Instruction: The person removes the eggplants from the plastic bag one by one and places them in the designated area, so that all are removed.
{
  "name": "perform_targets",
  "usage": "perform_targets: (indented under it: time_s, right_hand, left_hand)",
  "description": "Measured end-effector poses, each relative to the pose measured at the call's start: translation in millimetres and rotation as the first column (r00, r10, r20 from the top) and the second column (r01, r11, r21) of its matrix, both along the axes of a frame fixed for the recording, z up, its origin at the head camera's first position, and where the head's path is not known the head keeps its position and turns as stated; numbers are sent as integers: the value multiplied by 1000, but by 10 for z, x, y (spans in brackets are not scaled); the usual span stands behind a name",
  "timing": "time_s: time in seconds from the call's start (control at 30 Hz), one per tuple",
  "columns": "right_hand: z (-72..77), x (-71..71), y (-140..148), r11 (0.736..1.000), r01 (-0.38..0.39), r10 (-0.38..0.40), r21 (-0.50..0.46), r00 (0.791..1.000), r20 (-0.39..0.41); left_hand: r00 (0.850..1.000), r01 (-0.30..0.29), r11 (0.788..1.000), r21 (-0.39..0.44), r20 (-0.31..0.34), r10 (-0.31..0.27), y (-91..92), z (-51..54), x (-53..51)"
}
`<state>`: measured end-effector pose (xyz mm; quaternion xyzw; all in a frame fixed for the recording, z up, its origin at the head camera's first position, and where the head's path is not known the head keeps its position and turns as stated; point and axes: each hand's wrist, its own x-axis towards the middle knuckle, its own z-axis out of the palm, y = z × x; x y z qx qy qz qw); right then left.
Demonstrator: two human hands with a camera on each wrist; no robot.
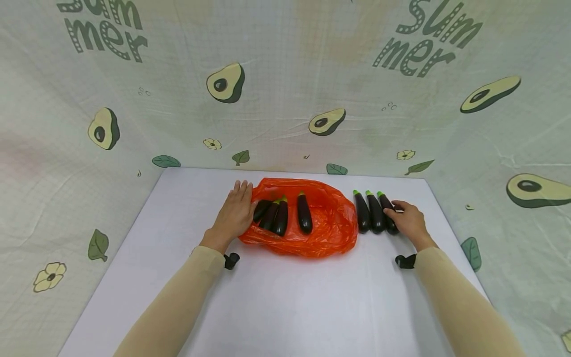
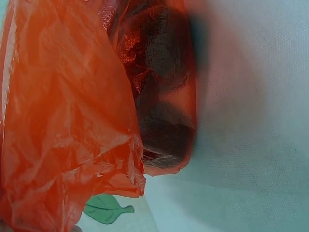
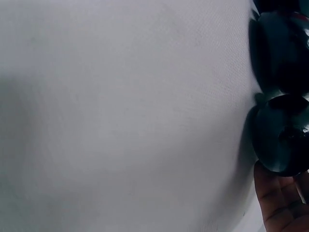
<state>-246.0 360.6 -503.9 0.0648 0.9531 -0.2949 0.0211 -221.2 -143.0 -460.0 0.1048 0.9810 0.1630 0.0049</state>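
Nearest to the person, short of the red-orange plastic bag (image 1: 330, 243), two beige sleeves (image 1: 468, 302) reach over a white tabletop (image 1: 312, 307). A small black wrist camera (image 1: 405, 262) sits right of the bag on the near side; a dangling mount like that could clip a neighbouring eggplant if the arm swung low.

Beyond the cuffs, the left hand (image 1: 234, 210) rests against the bag's left edge, its fingers stretched out straight; whether the thumb also pinches the thin film I cannot tell. With so slight a hold, the rim could slip and the loose, crumpled wall fold over the mouth.

To the bag's right, the right hand (image 1: 409, 222) is partly closed, thumb and fingers about the rightmost glossy, dark purple eggplant (image 1: 391, 227). That skin looks slick and rounded, so a shallow pinch might let it roll. Two matching green-capped eggplants (image 1: 375, 215) lie alongside, between it and the bag; a careless sideways move could knock them into the bag's right wall.

Inside the bag lie three crowded eggplants (image 1: 269, 218) at the left and a single upright-lying eggplant (image 1: 304, 215) near the middle. Weight dropped there could shift them or stretch the film. Behind the bag hangs a pale avocado-print cloth (image 1: 276, 144).
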Motion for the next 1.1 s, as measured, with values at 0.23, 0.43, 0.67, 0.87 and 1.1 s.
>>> perform_targets:
  time_s: [0.23,0.43,0.67,0.87,1.1]
  right_hand:
    - [-11,8,-13,1000,9,-9,-10,1000,12]
    - [-5,20,-2,1000,20,-20,-7,1000,20]
    - [-12,29,-11,1000,30,-30,-4,1000,4]
    - [-29,21,-27,1000,18,-19,-16,1000,-17]
    - [-38,10,-52,999,27,-28,-24,999,-20]
  left_hand:
    - [1000,-3,1000,5,9,3,1,-16,-2]
    - [1000,3,1000,8,-1,-3,-2,-7,-1]
    - [1000,0,1000,12,11,0,4,-1,2]
    - [1000,6,1000,1,-5,-6,4,-8,1]
    - [1000,10,1000,12,-14,-10,5,-4,6]
